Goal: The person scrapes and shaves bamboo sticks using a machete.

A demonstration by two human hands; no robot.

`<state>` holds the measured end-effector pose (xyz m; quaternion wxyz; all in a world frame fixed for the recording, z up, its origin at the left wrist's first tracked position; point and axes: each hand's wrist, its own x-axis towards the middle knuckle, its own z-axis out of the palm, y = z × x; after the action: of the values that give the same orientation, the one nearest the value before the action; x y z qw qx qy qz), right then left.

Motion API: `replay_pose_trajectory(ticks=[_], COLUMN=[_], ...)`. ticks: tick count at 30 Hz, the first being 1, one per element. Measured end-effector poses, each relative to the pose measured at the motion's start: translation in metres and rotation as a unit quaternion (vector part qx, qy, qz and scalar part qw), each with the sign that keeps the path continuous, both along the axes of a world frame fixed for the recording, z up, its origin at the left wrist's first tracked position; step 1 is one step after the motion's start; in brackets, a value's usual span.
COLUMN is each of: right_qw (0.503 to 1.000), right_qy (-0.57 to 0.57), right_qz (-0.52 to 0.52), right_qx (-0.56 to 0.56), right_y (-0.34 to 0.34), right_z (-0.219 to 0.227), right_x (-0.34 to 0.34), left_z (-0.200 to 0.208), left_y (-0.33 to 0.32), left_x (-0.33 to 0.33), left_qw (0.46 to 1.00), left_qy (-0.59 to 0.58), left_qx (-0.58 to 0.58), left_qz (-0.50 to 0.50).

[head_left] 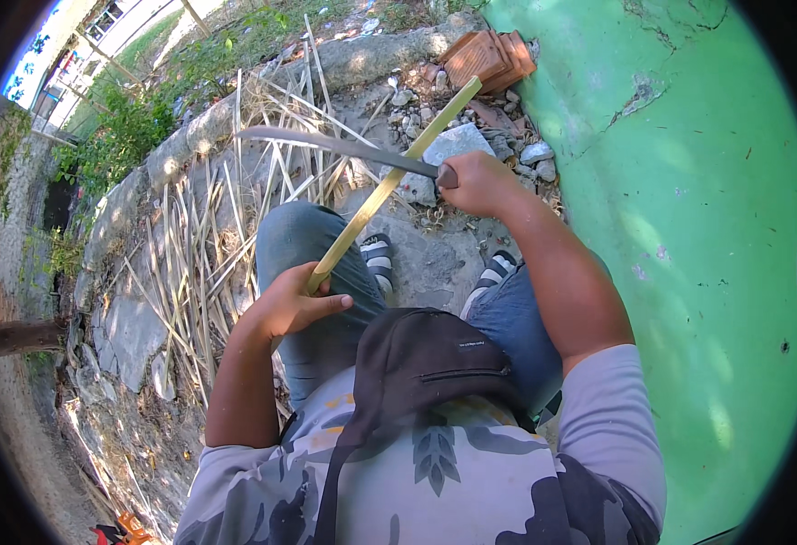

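Mid-frame, the left hand (291,304) curls round the lower end of a pale strip (371,209) slanting toward upper centre; the right hand (480,184) clenches a long knife (330,143) crossing it. This looks like trimming; the next stroke likely calls for a steady blade angle

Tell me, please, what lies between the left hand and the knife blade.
The head view shows the yellowish strip running from the left hand up to the knife blade.

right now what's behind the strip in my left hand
Behind the pale strip, stones show near its far half and a jeans leg near the left hand. Whatever the strip directly covers cannot be seen.
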<state>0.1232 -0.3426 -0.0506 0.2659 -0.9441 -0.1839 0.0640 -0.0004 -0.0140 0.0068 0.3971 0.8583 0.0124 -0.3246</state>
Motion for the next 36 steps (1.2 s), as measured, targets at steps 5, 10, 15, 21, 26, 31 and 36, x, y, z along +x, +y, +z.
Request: replay_pose_trajectory(ticks=[5,10,15,21,26,31,36], right_qw=[0.996,0.991,0.99,0.996,0.99,0.999,0.997], right_qy=[0.008,0.039,-0.022,-0.061,-0.125,-0.025,-0.047], right_qz=[0.057,-0.124,-0.127,-0.063,0.059,0.004,-0.046], right_qx=[-0.075,0.036,0.055,0.033,-0.042,-0.028,-0.04], right_y=[0.023,-0.033,-0.034,-0.021,0.013,0.007,-0.006], right_z=[0.021,-0.015,-0.005,0.021,0.024,0.015,0.02], right_x=[-0.008,0.019,0.011,-0.007,-0.021,-0.008,-0.007], left_z=[-0.003,-0.001,0.001,-0.001,-0.004,-0.004,-0.001], left_y=[0.007,0.001,0.007,0.004,0.007,0.012,0.009], left_x=[-0.005,0.0,0.0,-0.001,-0.003,0.001,0.004], left_qw=[1.0,1.0,0.999,0.999,0.997,0.994,0.993], left_qy=[-0.02,-0.01,0.023,0.01,0.018,0.028,0.052], left_qx=[-0.001,-0.006,-0.029,-0.051,-0.064,-0.101,-0.099], left_qz=[-0.009,-0.019,-0.007,0.013,0.025,0.014,0.028])
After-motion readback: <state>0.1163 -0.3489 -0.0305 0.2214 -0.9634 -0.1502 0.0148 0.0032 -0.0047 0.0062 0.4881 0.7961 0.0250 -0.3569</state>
